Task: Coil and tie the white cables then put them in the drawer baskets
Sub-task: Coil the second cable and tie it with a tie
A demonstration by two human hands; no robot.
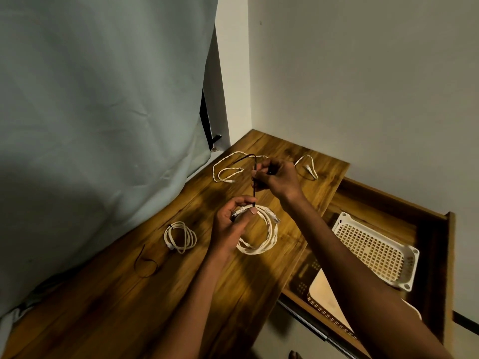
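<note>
Right now the left hand point(230, 224) is curled around the top of a coiled white cable point(259, 234), thumb and fingers pinching the loops together where the plug ends meet, so the coil cannot spring apart while it is bound. Up above it, the right hand point(274, 177) pinches the free end of a black tie point(254, 189) and holds it taut, straight up from the bundle, which looks like the cinching pull that closes the tie around the coil.

Over to the left on the wooden tabletop point(155, 294) lies a smaller coiled cable point(180, 237), already banded with a dark tie, and near it a spare black tie point(145, 263) lies looped and unused. Further back, a loose white cable point(228, 169) sprawls uncoiled, and another loose cable point(308, 167) sits just beyond the right hand; both look to be waiting their turn.

To the right the drawer point(438, 237) stands pulled open, with a white perforated basket point(375, 252) inside and a second basket point(326, 304) partly hidden under the right forearm, ready to take finished coils. Neither basket shows a cable in it.

As for writing, none can be read: no brand or label shows on the cables, ties or baskets.
</note>
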